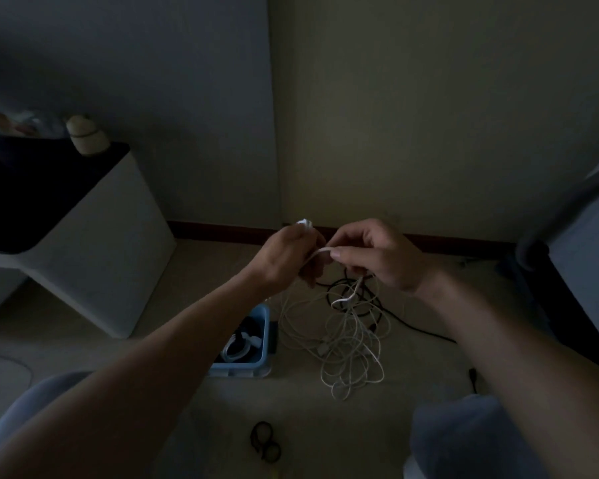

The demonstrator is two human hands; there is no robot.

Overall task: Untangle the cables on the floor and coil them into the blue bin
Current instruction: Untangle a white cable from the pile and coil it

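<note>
In dim light, a person's left hand [287,257] and right hand [381,261] hold a short stretch of flat white cable [320,252] between them. The left hand's fingers are curled round it, and its pale plug end [305,223] pokes out above the knuckles. The right hand pinches it between thumb and forefinger. Below the grip, the cable drops into a loose tangle of thin white cables [351,350] on the floor, mixed with black cables [408,326] just beneath the right hand. Below and left of the grip stands the blue plastic bin [239,369], with one coiled white cable [236,350] already inside. The main risk is that a hard upward pull would likely tighten the hanging loops into knots. It could also drag the black cables up with them.
</note>
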